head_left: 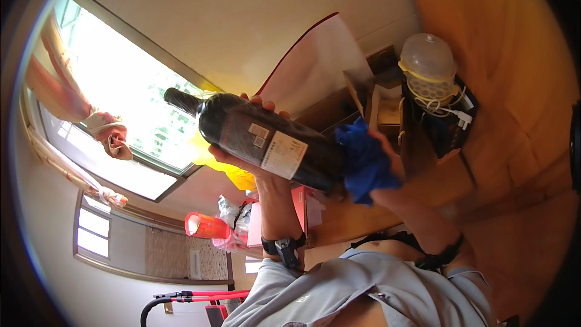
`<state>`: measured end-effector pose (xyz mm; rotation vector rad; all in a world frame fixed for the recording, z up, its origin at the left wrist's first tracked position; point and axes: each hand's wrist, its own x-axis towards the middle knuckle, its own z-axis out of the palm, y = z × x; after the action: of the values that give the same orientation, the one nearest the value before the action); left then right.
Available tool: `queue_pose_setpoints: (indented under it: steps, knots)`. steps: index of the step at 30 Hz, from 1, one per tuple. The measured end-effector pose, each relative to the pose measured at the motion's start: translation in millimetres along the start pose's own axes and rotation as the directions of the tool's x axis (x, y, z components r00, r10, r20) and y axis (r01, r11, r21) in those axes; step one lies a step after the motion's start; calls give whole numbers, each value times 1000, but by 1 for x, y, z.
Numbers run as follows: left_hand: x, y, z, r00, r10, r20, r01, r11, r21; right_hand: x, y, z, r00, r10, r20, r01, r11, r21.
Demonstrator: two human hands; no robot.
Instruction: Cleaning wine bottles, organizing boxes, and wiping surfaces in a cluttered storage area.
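A large dark glass bottle (236,122), wrapped in clear film and bearing a printed label, lies tilted across the middle of the view, its neck towards the upper left. Behind its body is my left hand (245,159), with the fingertips over the upper side and the thumb along the lower side. At the bottle's base my right hand (386,163) holds a crumpled blue cloth (365,161) against the glass. That hand is blurred and partly covered by the cloth.
Right of the bottle stand an open cardboard box (386,104) and an egg cooker (429,70) with a clear lid and bundled white cord. A wooden surface (499,100) spans the right. At left are a window (136,91) with knotted curtains, a yellow bag (240,178) and a red container (206,225).
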<state>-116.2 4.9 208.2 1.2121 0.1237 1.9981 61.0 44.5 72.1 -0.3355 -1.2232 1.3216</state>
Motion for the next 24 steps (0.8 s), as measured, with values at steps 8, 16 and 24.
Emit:
queue_pose_setpoints:
  steps: [8, 16, 24]
  knots:
    - [-10, -24, 1, 999, -48, 15, 48, 999, -11, -2, 15, -12, 570, 269, 776, -821, 170, 544]
    - [-39, -9, -6, 986, -46, -162, 95, 946, 310, 3, -27, -32, 68, 694, 717, -960, 241, -143]
    - [-101, -12, -5, 924, -116, -363, 347, 651, 675, -4, -20, -23, 721, 552, 419, -605, 796, -6]
